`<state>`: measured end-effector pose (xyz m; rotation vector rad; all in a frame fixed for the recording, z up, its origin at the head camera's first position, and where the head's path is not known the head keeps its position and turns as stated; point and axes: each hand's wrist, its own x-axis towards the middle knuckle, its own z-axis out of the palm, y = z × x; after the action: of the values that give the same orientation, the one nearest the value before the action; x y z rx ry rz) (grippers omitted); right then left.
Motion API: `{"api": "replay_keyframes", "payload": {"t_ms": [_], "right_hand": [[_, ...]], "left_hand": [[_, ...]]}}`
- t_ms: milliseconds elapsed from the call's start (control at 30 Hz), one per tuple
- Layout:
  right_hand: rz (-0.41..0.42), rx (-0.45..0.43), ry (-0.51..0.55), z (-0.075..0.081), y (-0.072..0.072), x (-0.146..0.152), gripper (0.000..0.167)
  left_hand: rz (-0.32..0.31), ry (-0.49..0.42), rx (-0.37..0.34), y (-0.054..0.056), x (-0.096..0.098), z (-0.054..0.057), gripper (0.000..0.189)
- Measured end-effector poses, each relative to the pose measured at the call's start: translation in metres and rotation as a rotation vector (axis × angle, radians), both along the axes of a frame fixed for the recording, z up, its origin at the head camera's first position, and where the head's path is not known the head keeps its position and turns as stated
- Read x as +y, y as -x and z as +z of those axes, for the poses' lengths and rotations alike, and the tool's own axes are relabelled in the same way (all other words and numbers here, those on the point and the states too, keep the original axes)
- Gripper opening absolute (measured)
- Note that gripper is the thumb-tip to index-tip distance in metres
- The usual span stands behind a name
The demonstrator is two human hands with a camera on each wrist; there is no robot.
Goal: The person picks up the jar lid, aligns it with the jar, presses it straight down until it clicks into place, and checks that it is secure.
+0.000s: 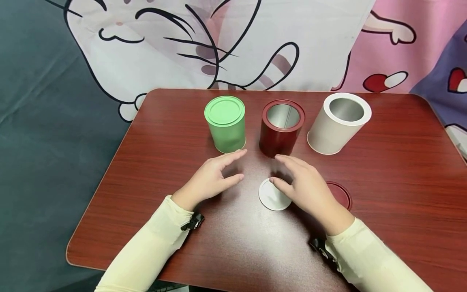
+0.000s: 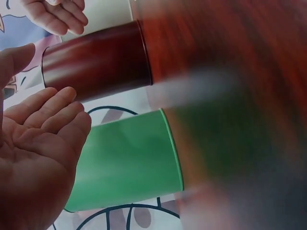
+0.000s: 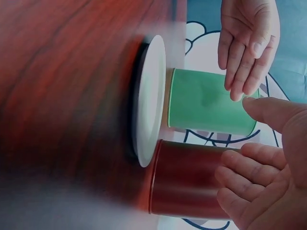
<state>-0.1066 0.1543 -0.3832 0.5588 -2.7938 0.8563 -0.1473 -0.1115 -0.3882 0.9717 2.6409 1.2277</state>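
My left hand (image 1: 209,178) is in front of the green can (image 1: 226,125), fingers extended and thumb apart, holding nothing. The green can has its lid (image 1: 224,110) on. My right hand (image 1: 308,188) hovers over the white lid (image 1: 273,196), its palm turned inward and nothing in its grasp. Just beyond its fingertips stands the dark red can (image 1: 279,140), uncovered, its shiny inside showing. A red lid (image 1: 339,195) lies on the table, partly hidden by the right hand. In the right wrist view the white lid (image 3: 151,103) appears edge-on near the cans.
An uncovered off-white can (image 1: 328,134) stands at the right end of the row. The brown wood-grain table (image 1: 401,194) has its far edge just behind the cans. A cartoon-printed cloth (image 1: 310,24) hangs beyond it.
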Motion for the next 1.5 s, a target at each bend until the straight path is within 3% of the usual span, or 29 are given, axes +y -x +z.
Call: {"api": "replay_keyframes", "payload": {"t_ms": [433,867,1500], "right_hand": [[-0.026,-0.026,-0.01,-0.004,-0.01,0.012,0.052],[-0.017,-0.065,-0.052,-0.012,-0.016,0.02,0.053],[-0.009,-0.145,-0.1,-0.019,-0.025,0.028,0.058]], "left_hand": [[-0.055,0.06,-0.051,-0.01,0.014,-0.007,0.06],[-0.136,0.136,-0.064,-0.01,0.023,-0.012,0.058],[-0.179,0.234,-0.088,-0.009,0.034,-0.023,0.06]]}}
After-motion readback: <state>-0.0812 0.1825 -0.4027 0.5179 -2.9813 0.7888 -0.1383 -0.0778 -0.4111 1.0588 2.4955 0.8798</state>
